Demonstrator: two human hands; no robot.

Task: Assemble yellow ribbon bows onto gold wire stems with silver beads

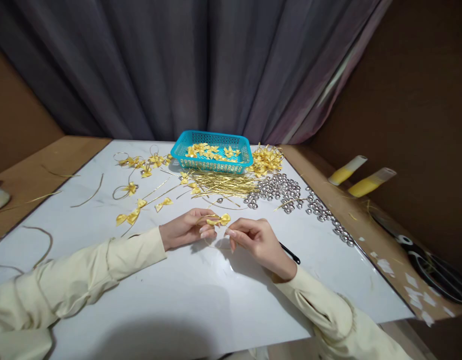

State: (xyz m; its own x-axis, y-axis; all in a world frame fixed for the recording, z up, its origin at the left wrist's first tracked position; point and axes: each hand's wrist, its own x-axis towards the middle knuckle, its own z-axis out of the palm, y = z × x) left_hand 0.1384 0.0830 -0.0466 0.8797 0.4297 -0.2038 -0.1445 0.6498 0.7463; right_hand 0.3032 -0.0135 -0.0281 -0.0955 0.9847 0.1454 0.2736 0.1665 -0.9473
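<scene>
Between the fingers of my left hand (188, 229) is a small yellow satin ribbon bow (224, 219), raised over the white table sheet. A thin gold cord (206, 217) runs along the bow and loops below the fingers. My right hand (253, 240) is closed in a pinch at the bow's right side; what its fingertips grip is too small to make out, perhaps the cord's end. Just beyond the hands lie a bundle of gold cords (223, 184), a loose bow (164, 204) and a pile of silver heart-shaped beads (278, 189).
A turquoise basket (212, 166) holding yellow bows stands at the back, with a heap of corded bows (266, 160) to its right. A black pen (290, 253) lies by my right wrist. Black-handled scissors (433, 270) and two yellow tubes (371, 182) lie on the right.
</scene>
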